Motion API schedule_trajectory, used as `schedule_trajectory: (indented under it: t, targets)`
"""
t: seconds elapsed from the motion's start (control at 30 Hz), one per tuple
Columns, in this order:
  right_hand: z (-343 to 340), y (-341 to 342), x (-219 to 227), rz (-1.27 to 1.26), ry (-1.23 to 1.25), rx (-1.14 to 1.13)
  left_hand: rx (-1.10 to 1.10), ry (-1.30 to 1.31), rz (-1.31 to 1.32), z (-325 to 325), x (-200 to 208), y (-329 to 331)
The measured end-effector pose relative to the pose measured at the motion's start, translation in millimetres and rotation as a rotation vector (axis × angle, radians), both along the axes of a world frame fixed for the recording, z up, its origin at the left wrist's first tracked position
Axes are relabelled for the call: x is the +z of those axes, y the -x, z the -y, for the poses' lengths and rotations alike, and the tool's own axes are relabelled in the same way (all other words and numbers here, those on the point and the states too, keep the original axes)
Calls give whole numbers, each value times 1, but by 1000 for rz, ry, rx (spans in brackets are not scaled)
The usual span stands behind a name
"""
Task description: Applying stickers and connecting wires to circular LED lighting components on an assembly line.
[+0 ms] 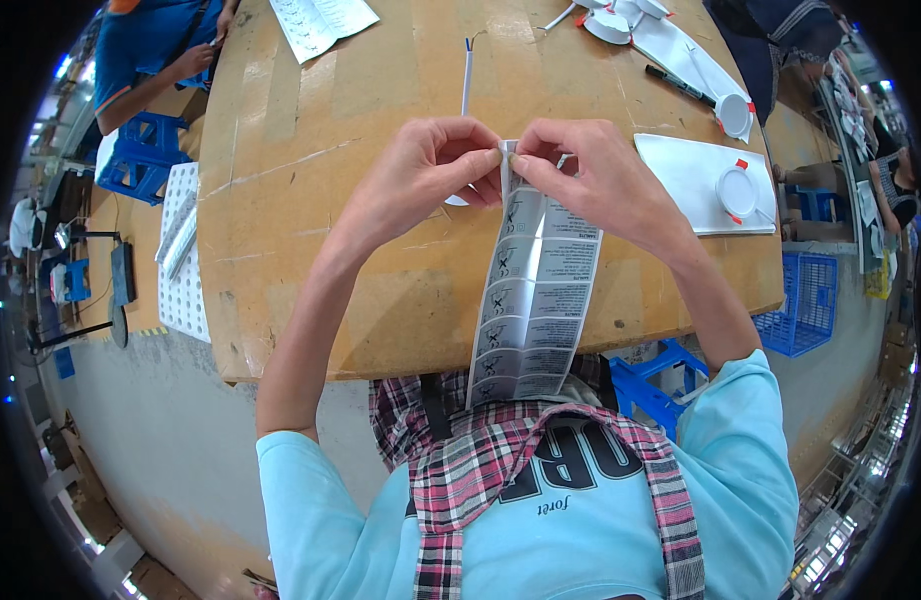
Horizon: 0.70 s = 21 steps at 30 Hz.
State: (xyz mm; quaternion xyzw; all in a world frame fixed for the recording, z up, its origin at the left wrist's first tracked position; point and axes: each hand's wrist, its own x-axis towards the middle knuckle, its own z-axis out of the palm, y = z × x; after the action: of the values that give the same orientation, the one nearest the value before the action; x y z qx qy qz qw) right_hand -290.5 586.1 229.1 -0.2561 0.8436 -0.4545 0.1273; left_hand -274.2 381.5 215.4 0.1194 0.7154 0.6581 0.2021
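A long strip of silver printed labels (529,300) hangs from my fingertips, over the table edge and down to my apron. My left hand (428,175) pinches its top edge between thumb and forefinger. Right beside it, my right hand (593,178) pinches the same top edge, thumb close to the other thumb. Whether a single label is lifting off between them I cannot tell. Beyond my left hand lies a white cable (468,82) with bare wire ends. A bit of a white part (456,201) shows below that hand, mostly hidden.
On the brown table (281,250), a white round lamp (738,192) rests on white sheets (671,165) at right. A black marker (680,86) and several more lamps (609,27) lie farther back. A printed leaflet (324,22) is at far left, near another person's arm (151,95). Blue stools (146,155) stand around.
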Motion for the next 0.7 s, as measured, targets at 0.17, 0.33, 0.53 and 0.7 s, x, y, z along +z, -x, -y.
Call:
schedule_trajectory:
  t: [0.17,0.33,0.53,0.7]
  targets:
    - [0,1,8,-12,-78,-6,25,117,-76,-8,7,-4]
    - [1,0,9,-42,-106,-8,54,293,-170,-15,15,-7]
    - [0,2,3,-49,-107,2,67,265,-134,-15,9,-7]
    - [-5,5,-6,34,37,-2,96,110,-68,-6,-6,0]
